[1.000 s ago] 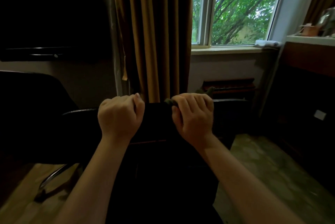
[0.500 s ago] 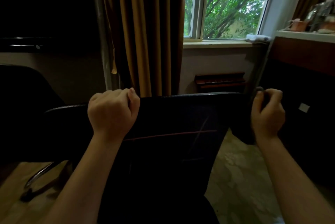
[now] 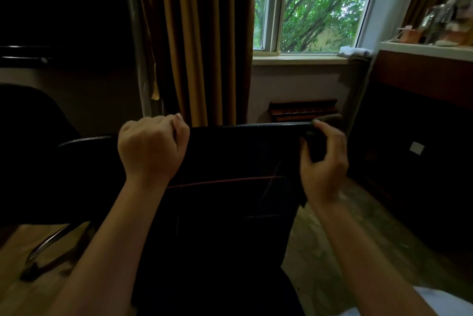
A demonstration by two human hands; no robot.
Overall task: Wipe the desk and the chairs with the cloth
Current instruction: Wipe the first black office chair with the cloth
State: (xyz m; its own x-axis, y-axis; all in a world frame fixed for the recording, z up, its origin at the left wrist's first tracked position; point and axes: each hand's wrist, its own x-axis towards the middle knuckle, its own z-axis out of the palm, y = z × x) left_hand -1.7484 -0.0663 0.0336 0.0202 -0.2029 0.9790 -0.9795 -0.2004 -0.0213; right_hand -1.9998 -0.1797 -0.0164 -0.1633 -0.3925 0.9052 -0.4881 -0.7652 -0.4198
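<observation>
The chair (image 3: 230, 157) in the middle is black, with thin red lines crossing on its back. The cloth (image 3: 329, 121) at its right top edge is dark grey-green. The far curtain (image 3: 194, 34) is mustard with dark brown folds. The window frame (image 3: 275, 8) is white. The floor (image 3: 345, 239) on the right is pale, mottled with green.

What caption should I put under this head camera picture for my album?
A left hand grips the top of a black chair while the right hand presses a dark cloth to its corner.
</observation>
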